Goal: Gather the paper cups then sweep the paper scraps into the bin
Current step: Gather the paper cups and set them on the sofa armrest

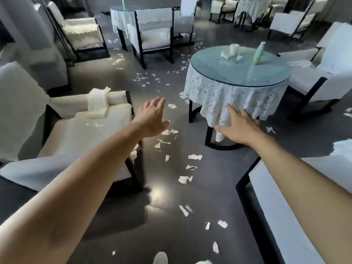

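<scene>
Views: one. Head-worn wide-angle camera, facing forward and down over grey floor point(162, 235); left hand point(152, 119) and right hand point(238, 128) reach in close from the lower corners; round glass-topped table point(219, 73) mid-distance, ahead right; armchairs point(152, 29) beyond

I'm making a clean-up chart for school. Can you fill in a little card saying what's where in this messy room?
left hand: open, stretched forward, holds nothing
right hand: open, stretched forward, holds nothing
paper cups: on the round table, not gathered yet
green bottle: stands on the same table, apart from the cups
paper scraps: scattered over the floor, between the armchair and the table
bin: not in view
</scene>
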Demonstrator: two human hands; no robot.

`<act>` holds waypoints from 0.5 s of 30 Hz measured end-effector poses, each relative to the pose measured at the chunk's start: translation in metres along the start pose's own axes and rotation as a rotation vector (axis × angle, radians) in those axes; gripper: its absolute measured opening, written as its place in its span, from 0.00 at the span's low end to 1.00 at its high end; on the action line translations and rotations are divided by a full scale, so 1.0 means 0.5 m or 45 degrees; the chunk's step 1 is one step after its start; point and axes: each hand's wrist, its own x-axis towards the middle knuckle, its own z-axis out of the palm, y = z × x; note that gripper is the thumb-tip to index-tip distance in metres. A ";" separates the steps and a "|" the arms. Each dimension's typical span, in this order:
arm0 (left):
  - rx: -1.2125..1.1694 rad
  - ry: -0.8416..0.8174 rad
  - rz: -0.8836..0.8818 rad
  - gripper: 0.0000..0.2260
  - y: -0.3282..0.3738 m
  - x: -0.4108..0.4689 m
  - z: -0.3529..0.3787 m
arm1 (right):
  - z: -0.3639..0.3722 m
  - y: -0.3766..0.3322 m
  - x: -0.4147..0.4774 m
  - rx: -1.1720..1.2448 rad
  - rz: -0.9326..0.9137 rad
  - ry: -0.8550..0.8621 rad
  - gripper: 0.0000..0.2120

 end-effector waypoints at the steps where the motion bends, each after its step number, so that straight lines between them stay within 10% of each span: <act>1: -0.004 -0.028 0.031 0.36 0.001 0.055 0.008 | -0.004 0.012 0.039 -0.001 0.038 0.001 0.37; 15: -0.011 -0.108 0.272 0.43 0.137 0.924 0.146 | -0.074 0.273 0.808 0.045 0.220 -0.030 0.40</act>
